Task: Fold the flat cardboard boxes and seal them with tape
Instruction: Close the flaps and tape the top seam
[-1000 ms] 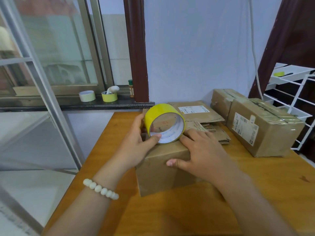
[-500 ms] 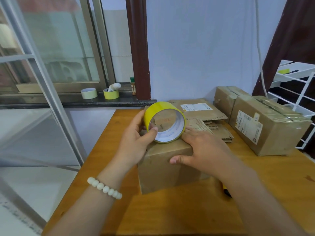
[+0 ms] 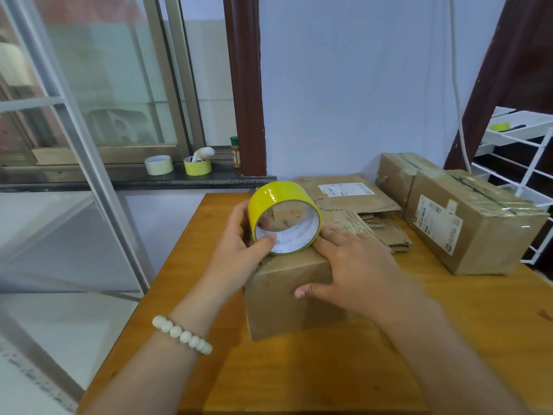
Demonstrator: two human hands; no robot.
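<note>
A small folded cardboard box (image 3: pixel 284 298) stands on the wooden table (image 3: pixel 449 339) in front of me. A yellow tape roll (image 3: pixel 278 196) stands on edge on the box's top. My left hand (image 3: pixel 236 256) grips the roll, thumb inside its core and fingers round the outside. My right hand (image 3: pixel 356 268) lies flat on the box's top right of the roll, fingers straight, thumb over the front face. Flat cardboard pieces (image 3: pixel 359 202) lie stacked behind the box.
Two taped boxes (image 3: pixel 466 226) stand at the table's back right, beside a white wire rack (image 3: pixel 526 163). On the dark window sill (image 3: pixel 89 178) at left sit two more tape rolls (image 3: pixel 197 166) and a small bottle (image 3: pixel 235 151). The table's left edge drops to the floor.
The tape roll and my left hand have shifted slightly back along the box top. My right hand stays pressed on the box.
</note>
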